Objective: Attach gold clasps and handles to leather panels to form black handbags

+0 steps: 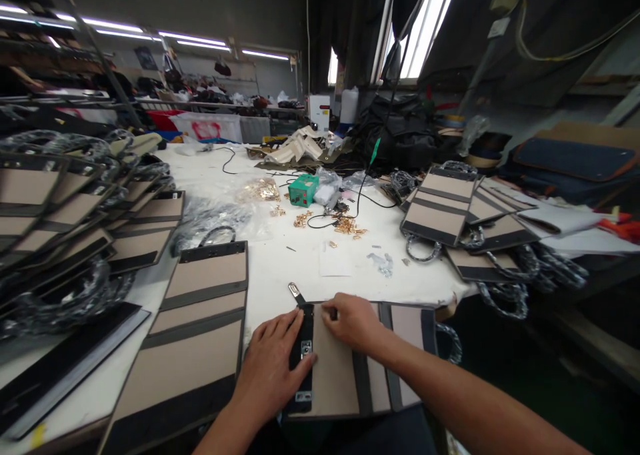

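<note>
A beige bag panel (334,378) with black bands lies crosswise at the table's front edge. My left hand (273,358) rests flat on its black end strip, fingers stretched out and thumb beside a small metal plate (306,348). A second metal plate (303,396) sits lower on the same strip. From the strip's far end a black tab with a metal clasp piece (294,291) sticks out. My right hand (356,322) is closed over the panel near its far edge, fingers curled; what they hold, if anything, is hidden. A plastic-wrapped handle (450,342) shows at the panel's right end.
Another bag panel (200,322) lies to the left, beside a tall stack of panels (80,202). More panels (440,205) are piled at right. Mid-table are a green box (303,190), gold-coloured fittings (347,226), a white paper (335,260) and small clear pieces (383,264).
</note>
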The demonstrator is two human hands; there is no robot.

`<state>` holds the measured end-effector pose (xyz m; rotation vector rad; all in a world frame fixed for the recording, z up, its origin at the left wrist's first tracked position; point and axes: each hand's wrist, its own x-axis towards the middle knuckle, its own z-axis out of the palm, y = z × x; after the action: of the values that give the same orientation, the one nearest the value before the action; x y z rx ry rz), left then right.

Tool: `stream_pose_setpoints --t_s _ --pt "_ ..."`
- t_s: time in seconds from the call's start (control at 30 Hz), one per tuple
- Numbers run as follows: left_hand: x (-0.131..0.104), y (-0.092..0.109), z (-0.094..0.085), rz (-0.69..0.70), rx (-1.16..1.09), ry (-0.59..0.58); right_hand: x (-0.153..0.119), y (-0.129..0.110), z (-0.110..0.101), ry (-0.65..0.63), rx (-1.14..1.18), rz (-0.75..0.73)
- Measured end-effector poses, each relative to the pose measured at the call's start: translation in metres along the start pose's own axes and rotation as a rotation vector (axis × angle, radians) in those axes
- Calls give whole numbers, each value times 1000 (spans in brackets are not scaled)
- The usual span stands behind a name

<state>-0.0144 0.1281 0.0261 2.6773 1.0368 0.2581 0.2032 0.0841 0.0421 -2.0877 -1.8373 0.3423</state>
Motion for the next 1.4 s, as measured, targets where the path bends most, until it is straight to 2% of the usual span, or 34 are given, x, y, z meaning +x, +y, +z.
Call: stream_pose_setpoints --t_s 0.07,0.2,0.27,0.33,0.5,0.7,0.93,1.07,1.13,1.23,1.33,1.4 --pt "-1 -3 1 0 -18 -12 19 28 -22 33 5 155" --pt "-1 -6 -1 1 -51 -46 64 95 -65 48 -90 307" --pt "-1 -7 -1 -10 -64 -48 80 124 -75 29 -115 349" --pt "-2 -6 -1 -29 -75 -42 90 144 -74 5 -118 363" --pt "-3 -5 1 -45 -108 -31 98 165 -59 -42 -84 348" --pt "-3 -3 1 -49 -143 9 108 173 -58 -96 -58 331" --pt "-7 -3 3 -57 -176 48 110 162 -62 -112 -49 326" --pt "-8 -3 4 -56 -185 60 103 141 -75 -60 -45 300" --pt "-8 -3 4 -56 -190 64 95 119 -80 -81 -7 269" --pt "-8 -3 4 -53 -197 67 78 72 -78 -223 124 180" --pt "-8 -3 5 -49 -199 78 60 21 -60 -424 374 93" --pt "-8 -3 5 -50 -202 87 53 -3 -43 -510 475 60"
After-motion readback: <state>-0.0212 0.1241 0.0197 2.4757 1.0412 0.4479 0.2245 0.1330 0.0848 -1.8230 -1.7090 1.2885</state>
